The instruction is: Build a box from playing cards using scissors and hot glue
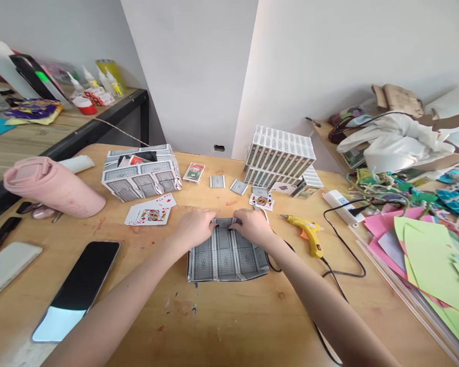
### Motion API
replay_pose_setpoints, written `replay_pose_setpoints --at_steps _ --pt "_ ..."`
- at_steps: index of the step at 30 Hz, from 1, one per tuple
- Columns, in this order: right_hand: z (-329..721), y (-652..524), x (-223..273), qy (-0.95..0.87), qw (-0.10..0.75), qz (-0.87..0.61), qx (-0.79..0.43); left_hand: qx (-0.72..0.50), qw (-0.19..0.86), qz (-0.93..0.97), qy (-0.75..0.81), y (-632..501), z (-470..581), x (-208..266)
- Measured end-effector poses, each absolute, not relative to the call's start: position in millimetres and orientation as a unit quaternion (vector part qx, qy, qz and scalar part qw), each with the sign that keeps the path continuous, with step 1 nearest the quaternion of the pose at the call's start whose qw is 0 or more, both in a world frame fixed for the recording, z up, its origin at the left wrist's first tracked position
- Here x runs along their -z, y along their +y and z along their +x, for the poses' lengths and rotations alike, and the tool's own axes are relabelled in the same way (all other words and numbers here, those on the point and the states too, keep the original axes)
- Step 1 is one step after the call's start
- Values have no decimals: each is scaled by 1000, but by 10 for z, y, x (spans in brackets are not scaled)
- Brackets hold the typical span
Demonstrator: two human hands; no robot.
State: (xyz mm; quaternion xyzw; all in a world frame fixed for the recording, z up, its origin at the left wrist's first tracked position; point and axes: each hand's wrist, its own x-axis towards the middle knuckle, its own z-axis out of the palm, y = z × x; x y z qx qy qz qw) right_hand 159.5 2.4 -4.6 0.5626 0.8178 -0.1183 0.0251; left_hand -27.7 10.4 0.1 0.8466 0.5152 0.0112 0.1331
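Note:
An open box made of grey-backed playing cards [225, 257] lies on the table in front of me. My left hand [197, 227] pinches its far edge on the left, fingers closed. On the same edge, a little to the right, my right hand [252, 226] grips with thumb and fingers. The fingertips partly hide that edge. Beyond my right hand are face-up playing cards [262, 202] and scissors [266, 214], partly covered. Left of my left hand, a few loose cards [153, 216] lie face up. A yellow hot glue gun [308, 234] rests to the right.
A finished-looking card box [141, 178] stands at the back left, near a pink tumbler [55, 186]. Stacked card packs [279, 153] stand at the back right. A phone [86, 278] lies front left. The glue gun's cord trails past a power strip [342, 206] and coloured paper [432, 255].

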Motion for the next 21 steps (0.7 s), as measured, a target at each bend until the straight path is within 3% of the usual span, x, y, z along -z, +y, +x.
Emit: replay_pose_setpoints --at_steps 10,12,16,21 --pt "1655 30 -25 837 -32 529 136 22 101 836 538 -40 -163 -49" --pt "1774 29 -35 802 -114 562 165 30 102 828 550 -130 -188 -98" --pt "2018 -82 -4 634 -345 593 357 57 186 785 588 -302 -332 -169" --pt "2037 -324 162 552 -418 571 441 -104 361 748 547 -187 -484 -87"
